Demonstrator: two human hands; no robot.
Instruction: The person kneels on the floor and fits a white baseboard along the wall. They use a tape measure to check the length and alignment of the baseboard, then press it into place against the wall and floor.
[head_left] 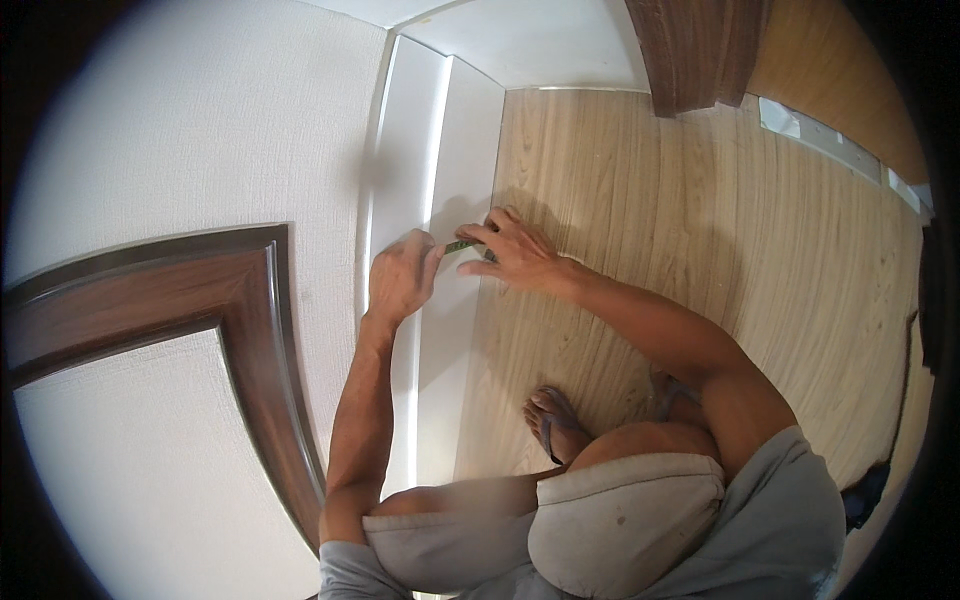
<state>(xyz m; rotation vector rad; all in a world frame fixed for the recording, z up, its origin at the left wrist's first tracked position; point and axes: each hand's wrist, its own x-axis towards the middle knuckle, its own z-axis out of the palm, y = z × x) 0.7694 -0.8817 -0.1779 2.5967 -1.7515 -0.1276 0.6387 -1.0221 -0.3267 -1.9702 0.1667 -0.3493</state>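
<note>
A short length of narrow green measuring tape (pixel 461 245) with dark marks stretches between my two hands. My left hand (pixel 404 272) pinches its left end between thumb and fingers, above the white stepped baseboard (pixel 462 150) along the wall. On the other side my right hand (pixel 515 250) has its fingers curled about the tape's right end, its thumb standing apart below. A small dark green part shows inside that hand; most of it is hidden. Whether the tape touches the baseboard I cannot tell.
The light wood-look floor (pixel 620 200) meets the baseboard to my right. A brown wood frame (pixel 240 285) is set on the white textured wall (pixel 200 130) at left. Brown wood panels (pixel 695 50) stand at the far right. My sandalled foot (pixel 555 420) is close by.
</note>
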